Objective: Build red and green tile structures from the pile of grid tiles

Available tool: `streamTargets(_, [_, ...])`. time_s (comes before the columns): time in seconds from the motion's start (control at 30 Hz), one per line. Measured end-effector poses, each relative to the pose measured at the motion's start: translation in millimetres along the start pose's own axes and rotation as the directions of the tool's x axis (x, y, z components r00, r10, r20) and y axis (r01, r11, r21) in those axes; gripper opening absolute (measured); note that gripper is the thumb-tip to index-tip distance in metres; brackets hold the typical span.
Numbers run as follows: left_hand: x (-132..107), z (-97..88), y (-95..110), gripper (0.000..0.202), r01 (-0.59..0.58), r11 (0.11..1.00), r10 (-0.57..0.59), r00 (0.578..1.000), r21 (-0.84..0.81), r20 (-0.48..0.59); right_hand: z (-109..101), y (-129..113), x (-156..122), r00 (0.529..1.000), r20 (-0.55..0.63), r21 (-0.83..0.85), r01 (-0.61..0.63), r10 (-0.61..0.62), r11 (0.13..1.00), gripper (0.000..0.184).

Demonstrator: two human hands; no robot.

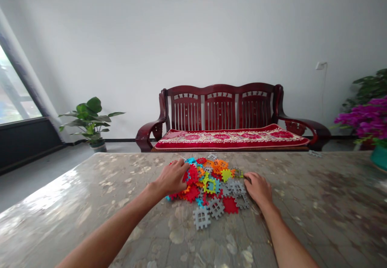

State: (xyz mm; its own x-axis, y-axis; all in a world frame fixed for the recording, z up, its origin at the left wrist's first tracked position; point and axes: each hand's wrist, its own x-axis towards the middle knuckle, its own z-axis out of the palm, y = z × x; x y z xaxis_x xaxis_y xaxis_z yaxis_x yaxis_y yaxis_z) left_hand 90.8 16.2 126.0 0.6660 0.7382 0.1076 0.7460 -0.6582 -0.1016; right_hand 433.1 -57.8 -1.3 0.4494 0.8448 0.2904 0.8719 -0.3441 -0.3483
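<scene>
A heap of flat, notched interlocking plastic building pieces (pixel 193 193) in red, orange, blue, yellow-green and grey lies on the table. My left hand (pixel 173 177) rests over the left side of the heap, its fingers bent down against red pieces; the fingertips are hidden, and I cannot make out what they grip. At the right edge, my right hand (pixel 259 187) lies low with fingers loosely curved and a small gap by the thumb. Its tips reach close to an olive piece (pixel 238 173) and a grey window-shaped piece (pixel 236 187). Closest to me is a grey window piece (pixel 201 218).
The patterned table (pixel 121 227) has a glossy cover. A stray grey piece (pixel 315 153) lies near its far edge. Magenta flowers (pixel 367 118) in a teal pot (pixel 379 157) stand at the right. Beyond the table are a wooden bench (pixel 220 106) and a potted plant (pixel 93 118).
</scene>
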Motion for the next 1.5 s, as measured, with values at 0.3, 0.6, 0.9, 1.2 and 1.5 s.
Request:
streamTargets(0.3, [-8.2,17.3,24.2,0.05,0.005,0.992,-0.029,0.982,-0.129,-0.187,1.8,0.7,0.2,1.0,-0.012,0.011,0.002,-0.002,1.0,0.03])
streamTargets(0.6, [-53.1,72.4,96.6,0.071,-0.072,0.972,0.085,0.995,-0.222,0.053,-0.3,0.4,0.6,1.0,-0.001,0.014,0.001,-0.001,1.0,0.03])
streamTargets(0.9, [-27.7,68.3,102.4,0.043,-0.166,0.97,0.181,0.981,-0.18,0.07,3.0,2.6,1.1,1.0,-0.021,0.0,0.015,-0.015,1.0,0.029])
streamTargets(1.2, [-22.5,63.4,109.4,0.036,-0.115,0.975,0.131,0.989,-0.189,0.076,3.2,3.3,1.8,0.999,-0.023,0.006,0.024,-0.024,1.0,0.03])
streamTargets(1.5, [-6.5,50.4,88.8,0.019,-0.098,0.973,0.072,0.989,-0.208,-0.128,0.1,-0.2,0.7,1.0,0.006,0.014,-0.013,0.013,1.0,0.03])
